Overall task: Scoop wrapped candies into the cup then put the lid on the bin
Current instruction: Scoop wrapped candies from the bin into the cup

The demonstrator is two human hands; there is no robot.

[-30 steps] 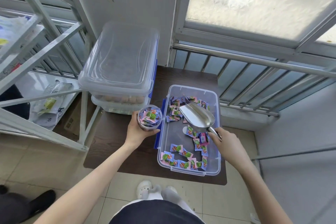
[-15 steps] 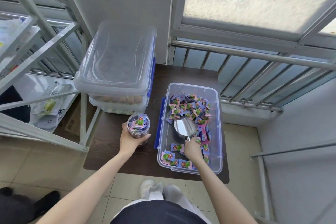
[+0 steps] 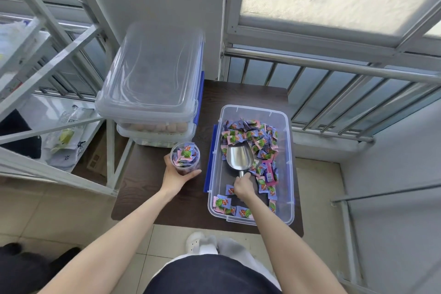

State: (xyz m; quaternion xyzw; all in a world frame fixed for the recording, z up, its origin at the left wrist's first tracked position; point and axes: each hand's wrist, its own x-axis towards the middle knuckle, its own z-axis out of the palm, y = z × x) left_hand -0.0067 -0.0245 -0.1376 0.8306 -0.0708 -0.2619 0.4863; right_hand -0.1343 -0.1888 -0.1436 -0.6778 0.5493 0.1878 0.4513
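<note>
Shiny metal scoop (image 3: pixel 239 157) is grasped by right hand (image 3: pixel 242 188) inside clear plastic bin (image 3: pixel 290 169) | bowl aimed away, into wrapped candies (image 3: pixel 250 135) | clear cup (image 3: pixel 185 158), grasped by left hand (image 3: pixel 176 178), stands left of bin.

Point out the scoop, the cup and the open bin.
scoop (image 3: pixel 239 155): head view, middle of the metal bowl.
cup (image 3: pixel 185 155): head view, candies at its open top.
bin (image 3: pixel 289 150): head view, right rim.
</note>
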